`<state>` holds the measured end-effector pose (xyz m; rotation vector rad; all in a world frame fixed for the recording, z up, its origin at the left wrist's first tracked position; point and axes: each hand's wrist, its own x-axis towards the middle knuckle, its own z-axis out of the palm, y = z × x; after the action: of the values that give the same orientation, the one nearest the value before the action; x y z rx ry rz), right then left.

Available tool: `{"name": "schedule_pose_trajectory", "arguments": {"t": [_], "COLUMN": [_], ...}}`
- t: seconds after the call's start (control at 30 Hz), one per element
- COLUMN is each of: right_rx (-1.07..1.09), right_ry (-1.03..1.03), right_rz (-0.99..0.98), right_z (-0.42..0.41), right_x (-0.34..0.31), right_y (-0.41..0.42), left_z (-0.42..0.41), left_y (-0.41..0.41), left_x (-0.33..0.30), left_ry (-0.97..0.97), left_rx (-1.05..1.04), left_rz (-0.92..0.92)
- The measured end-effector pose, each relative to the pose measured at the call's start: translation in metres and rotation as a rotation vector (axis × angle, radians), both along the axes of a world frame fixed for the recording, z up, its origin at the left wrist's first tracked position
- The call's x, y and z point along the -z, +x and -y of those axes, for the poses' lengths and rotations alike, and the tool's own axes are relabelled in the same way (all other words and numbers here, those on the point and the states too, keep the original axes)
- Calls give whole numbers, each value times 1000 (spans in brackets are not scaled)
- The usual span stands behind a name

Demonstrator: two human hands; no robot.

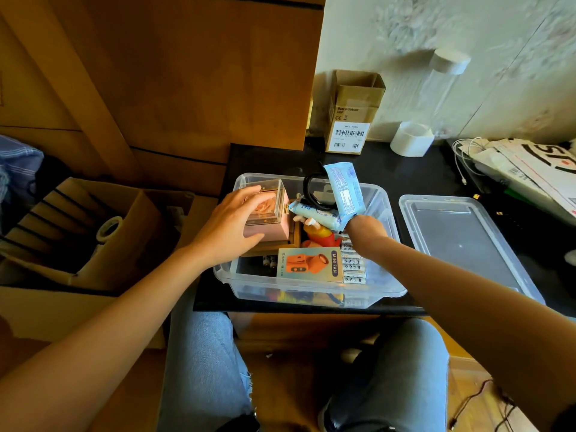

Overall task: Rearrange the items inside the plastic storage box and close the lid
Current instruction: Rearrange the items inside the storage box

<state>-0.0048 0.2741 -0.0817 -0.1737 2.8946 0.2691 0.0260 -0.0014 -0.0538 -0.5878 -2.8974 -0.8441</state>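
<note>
Both of our hands are in the clear plastic storage box point(383, 198), which sits on the black tabletop point(405, 169). Our left hand point(230, 226) curls its fingers over a pink box with a transparent top point(274, 213) at the box's left rear corner. Our right hand point(366, 230) grips a pale blue wrapped packet point(344, 188), raised above the rim. Below lie a mini fan carton point(308, 265) and a row of white batteries point(353, 266). Just right of the box, the clear plastic lid point(461, 238) lies flat, off.
</note>
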Motion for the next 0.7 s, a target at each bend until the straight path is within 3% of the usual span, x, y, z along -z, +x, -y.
{"name": "schedule_pose_trajectory", "arguments": {"t": [0.43, 0.63, 0.7], "right_rx": [-41, -199, -268], "right_ry": [25, -98, -94], "right_rz": [138, 289, 259], "right_z": [4, 9, 17], "right_x": [-29, -61, -69], "right_y": [20, 35, 35], "left_z": [0, -4, -6], "left_y": [-5, -15, -21], "left_x": [7, 5, 2], "left_ry": [30, -216, -229], "left_rx": [-25, -46, -57], "left_rz": [-101, -17, 13]}}
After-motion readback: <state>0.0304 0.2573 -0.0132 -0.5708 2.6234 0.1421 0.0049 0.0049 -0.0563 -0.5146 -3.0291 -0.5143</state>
